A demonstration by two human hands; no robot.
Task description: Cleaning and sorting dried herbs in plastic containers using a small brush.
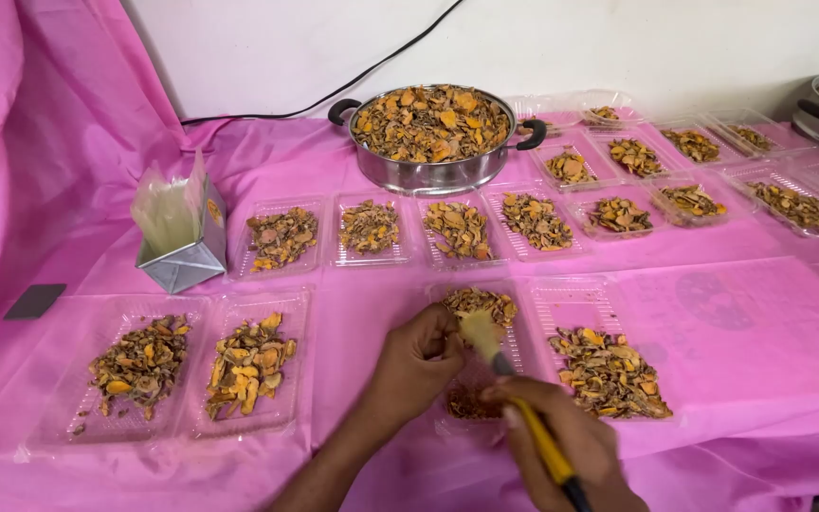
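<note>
Left hand [419, 365]: fingers curled and pinched on a small orange-brown piece at the near centre; the piece itself is mostly hidden by the fingers.
Right hand [571, 446]: fingers pressed together around the yellow handle of a brush [523, 408].
Brush axis: the long axis is seen running from near right, at the right hand, up to far left, with the pale bristle tip [479, 330] laid just beside the left fingertips.
Held piece: located directly at the bristle tip, left of it, above the centre tray [523, 356].
Nearer hand: the piece is gripped by the left hand; only the brush tip is brought to it from the right.
Centre tray: a clear plastic tray in which a small heap of pieces is seen at the far end and some dark crumbs at the near end.
Neighbouring tray: a filled tray [609, 370] is set just to the right.
Steel pan [433, 133]: placed far, well apart from both hands.
</note>
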